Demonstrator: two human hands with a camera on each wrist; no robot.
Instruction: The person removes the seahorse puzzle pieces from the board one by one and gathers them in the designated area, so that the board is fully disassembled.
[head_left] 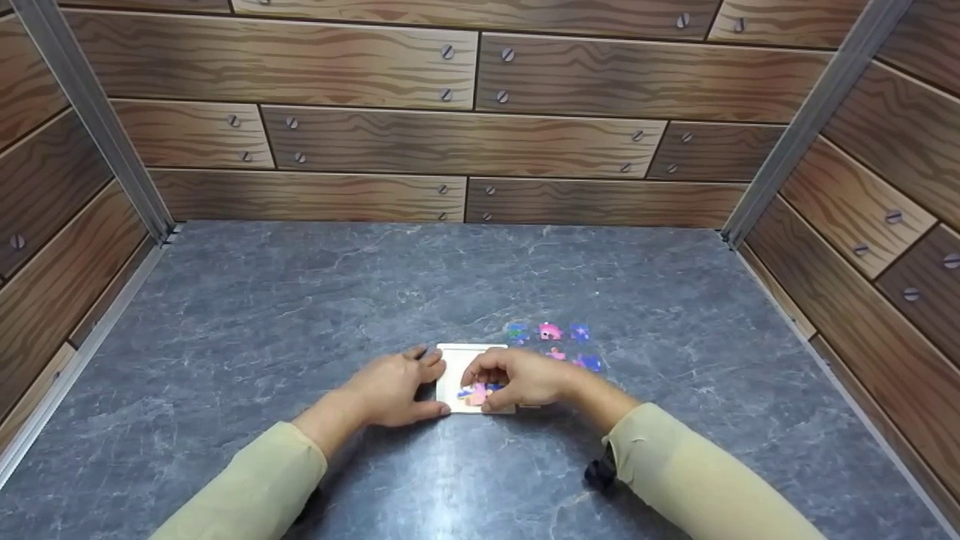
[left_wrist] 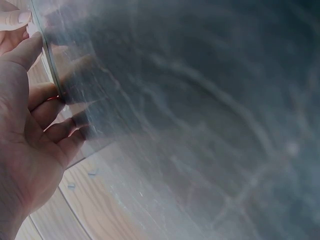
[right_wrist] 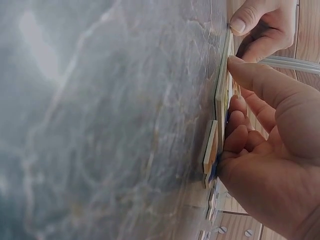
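A white puzzle tray (head_left: 452,375) lies flat on the table, with pink, blue and yellow puzzle pieces (head_left: 477,393) at its near side. My left hand (head_left: 394,386) holds the tray's left side, thumb at the near corner and fingers farther up the edge. Over the tray, my right hand (head_left: 529,377) bends its thumb and fingers round a puzzle piece; the fingertips partly hide it. In the right wrist view, the right thumb (right_wrist: 260,72) lies at the tray's near edge (right_wrist: 223,82), and its other fingers curl inside the tray.
Loose jigsaw pieces lie right of the tray, among them a pink one (head_left: 550,331), a green-blue one (head_left: 518,332) and a blue one (head_left: 580,331). Others sit partly behind the right hand. Wood-patterned walls (head_left: 465,142) enclose the grey marbled table (head_left: 300,285).
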